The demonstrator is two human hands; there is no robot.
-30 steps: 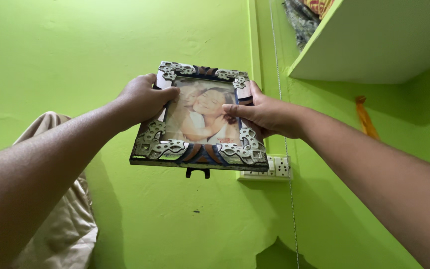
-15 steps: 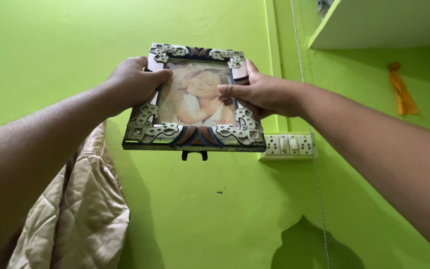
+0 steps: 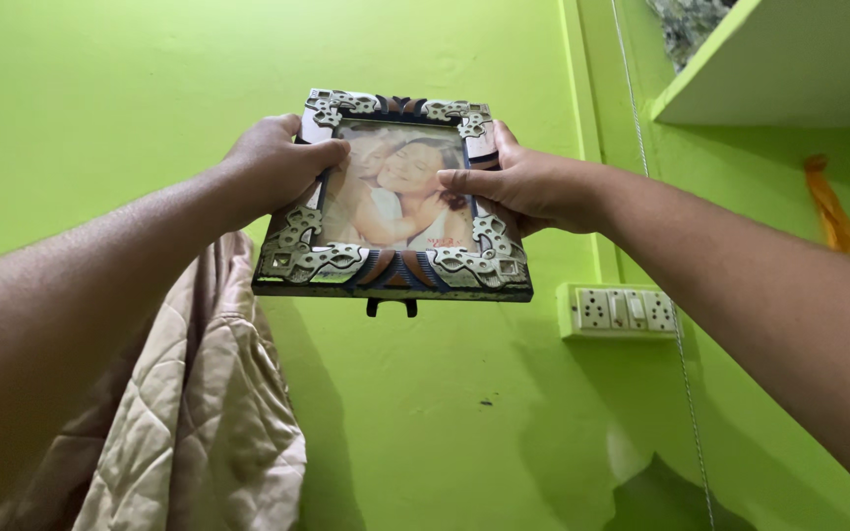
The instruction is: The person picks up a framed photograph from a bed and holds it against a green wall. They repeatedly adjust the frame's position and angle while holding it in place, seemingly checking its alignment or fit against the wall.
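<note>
A rectangular picture frame [image 3: 393, 267] with an ornate silver, blue and brown border and a photo of people in it is held up against a bright green wall [image 3: 100, 88]. My left hand [image 3: 277, 162] grips its left edge, thumb over the front. My right hand [image 3: 523, 182] grips the right edge, thumb lying on the glass. The frame tilts with its bottom edge toward me. A small black stand foot [image 3: 392, 308] shows under its lower edge.
A beige quilted garment [image 3: 189, 413] hangs on the wall at lower left. A white switch and socket panel [image 3: 622, 311] sits right of the frame. A green shelf [image 3: 779, 69] juts out at upper right, with an orange cloth strip [image 3: 831, 211] and a thin cord [image 3: 676, 324] below.
The frame has stayed in both hands, at nearly the same spot in front of the wall. The view dipped and then rose a little, so the hanging garment and the shelf shifted in frame.
</note>
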